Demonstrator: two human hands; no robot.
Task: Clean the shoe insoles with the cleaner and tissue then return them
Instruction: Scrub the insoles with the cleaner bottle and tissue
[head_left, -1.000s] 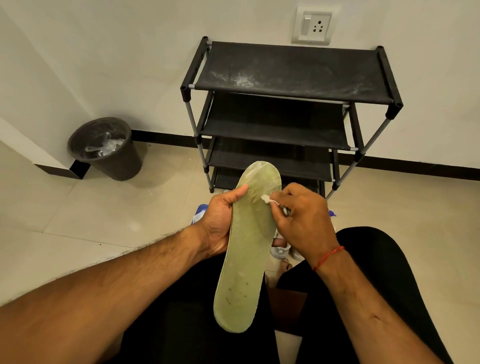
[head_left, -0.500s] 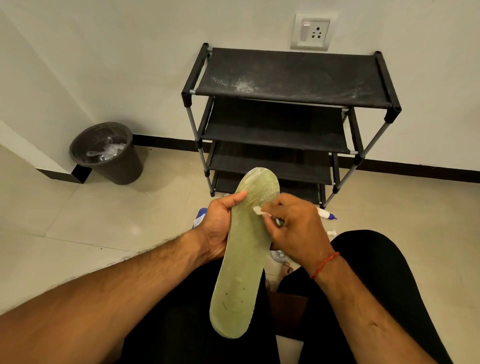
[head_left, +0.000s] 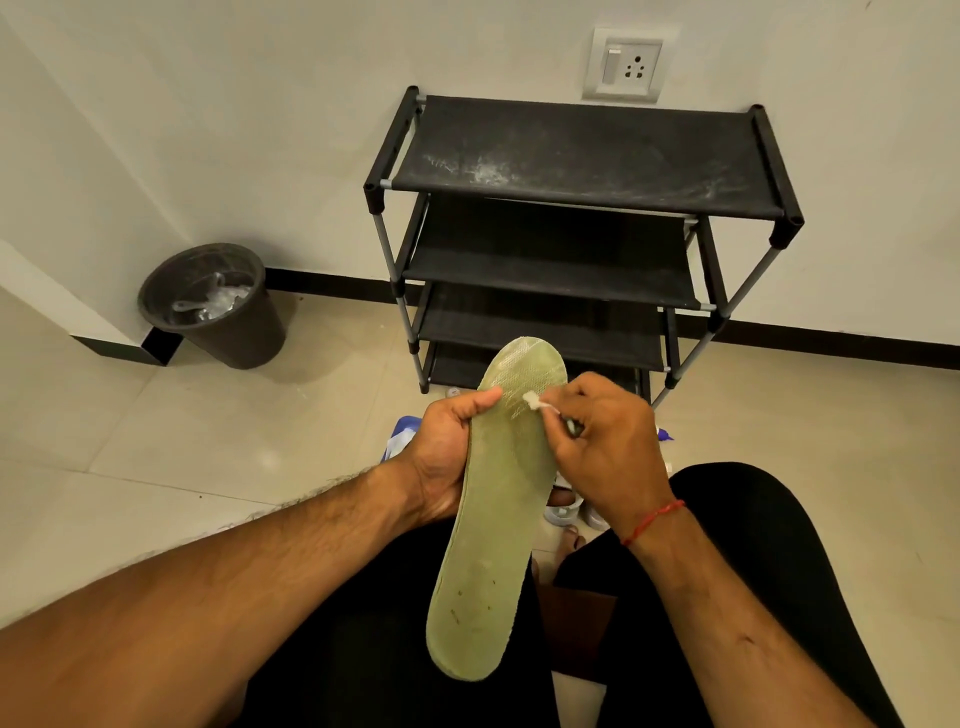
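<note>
Tiled floor, white wall; black shoe rack as landmark.
- Green insole: before the rack, toe toward it. The left hand grips its edge, thumb on top, presumably to steady it.
- Right hand: fingers pinch a white-tipped applicator against the toe.
- Dark bin, left of the rack: holds clear plastic scraps.

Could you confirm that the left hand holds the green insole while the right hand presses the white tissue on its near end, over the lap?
Not quite. The head view shows the right hand pressing the tissue on the far end of the insole, towards the rack, not the near end. The left hand does hold the insole.
</note>
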